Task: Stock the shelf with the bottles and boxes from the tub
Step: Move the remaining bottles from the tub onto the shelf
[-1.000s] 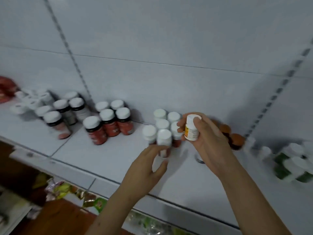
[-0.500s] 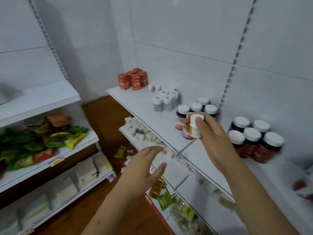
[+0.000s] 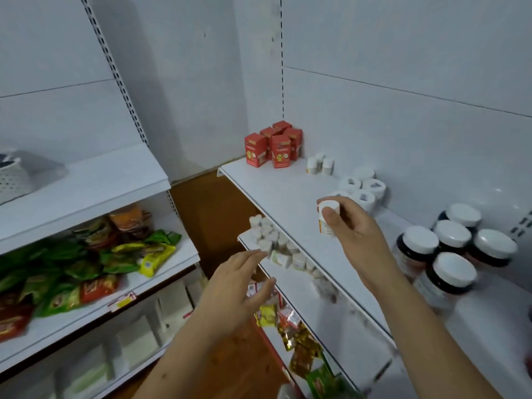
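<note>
Fingers (image 3: 331, 218) of the right hand (image 3: 355, 234) are curled round a small white bottle (image 3: 326, 217), thumb pressed across its white cap, holding it upright above the front part of the white shelf (image 3: 276, 191). Its label shows a strip of orange and some small print, too blurred to read. Over to the left hand (image 3: 233, 289): it hovers lower, in front of the shelf edge, palm down, fingers straight and slightly spread, gripping nothing.

Just behind the held bottle, a cluster of white jars (image 3: 359, 188) stands on the shelf, grey marks on their lids. Farther back, three little white bottles (image 3: 319, 165) sit against the wall, and in the corner a group of red boxes (image 3: 272, 146) stands upright, each with a pale label and a round yellow emblem; the wording cannot be made out. To the right of the hand, dark jars with white lids (image 3: 449, 249) crowd together.

One level down, small white bottles (image 3: 273, 243) line the lower shelf, with bright packets (image 3: 293, 332) beneath. On the left-hand unit, green, yellow and red snack bags (image 3: 95, 260) are piled up, and a pale perforated tub (image 3: 14, 177) sits on the shelf above them.
</note>
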A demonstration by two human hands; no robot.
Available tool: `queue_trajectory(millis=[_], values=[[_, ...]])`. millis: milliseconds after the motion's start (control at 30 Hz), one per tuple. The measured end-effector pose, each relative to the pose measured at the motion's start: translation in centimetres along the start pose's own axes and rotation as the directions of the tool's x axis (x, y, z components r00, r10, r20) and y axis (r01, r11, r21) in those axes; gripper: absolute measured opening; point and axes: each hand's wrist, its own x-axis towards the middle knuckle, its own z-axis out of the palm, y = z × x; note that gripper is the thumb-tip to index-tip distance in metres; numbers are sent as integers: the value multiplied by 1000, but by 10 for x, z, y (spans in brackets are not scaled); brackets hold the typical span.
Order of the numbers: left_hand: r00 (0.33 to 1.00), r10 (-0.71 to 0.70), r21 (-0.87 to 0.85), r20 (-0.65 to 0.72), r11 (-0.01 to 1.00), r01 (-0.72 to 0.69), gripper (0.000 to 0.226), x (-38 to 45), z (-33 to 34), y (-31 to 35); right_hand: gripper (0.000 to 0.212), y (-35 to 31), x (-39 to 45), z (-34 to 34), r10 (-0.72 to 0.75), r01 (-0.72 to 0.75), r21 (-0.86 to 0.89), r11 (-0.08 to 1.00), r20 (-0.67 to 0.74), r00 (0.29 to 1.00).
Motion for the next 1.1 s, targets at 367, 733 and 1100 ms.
queue_trajectory(millis=[367,733,1100], values=[[994,23,85,111,996,-33,60,195,9,-86,19,55,183,40,-157,100,-432,896,-99,983],[934,287,24,213,954,-299,64,322,51,-142,17,105,260,46,-78,-172,-603,779,-366,928],[887,426,16,177,900,-435,72,357,82,-152,25,151,289,78,-82,-396,-528,751,-670,738]])
